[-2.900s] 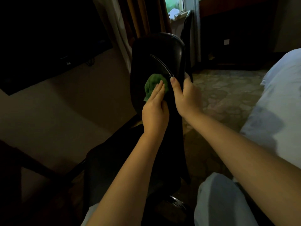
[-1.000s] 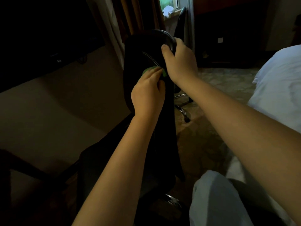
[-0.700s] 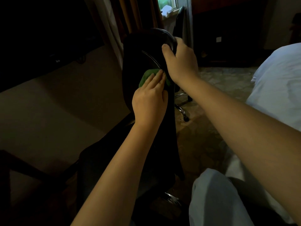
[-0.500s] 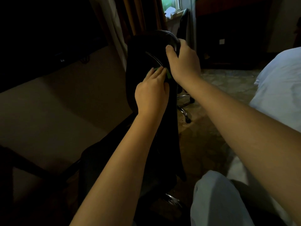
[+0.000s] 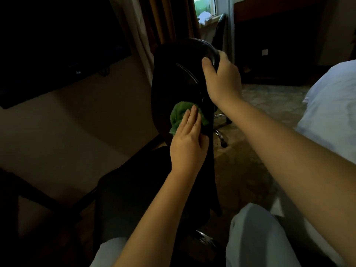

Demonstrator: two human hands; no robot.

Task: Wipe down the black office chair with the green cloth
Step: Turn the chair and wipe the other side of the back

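The black office chair (image 5: 173, 78) stands in front of me, its backrest upright and its dark seat below. The green cloth (image 5: 180, 112) lies bunched against the middle of the backrest. My left hand (image 5: 187, 143) presses the cloth onto the backrest with straight fingers. My right hand (image 5: 221, 79) grips the top right edge of the backrest, thumb in front and fingers curled behind it.
A bed with white sheets (image 5: 331, 105) lies at the right. A second chair (image 5: 221, 29) stands by the window and curtains (image 5: 163, 20). A dark cabinet (image 5: 48, 45) runs along the left wall. My knees (image 5: 256, 237) are at the bottom.
My left hand has slid the cloth down the backrest from near the top to its middle. My right hand keeps its grip on the top edge.
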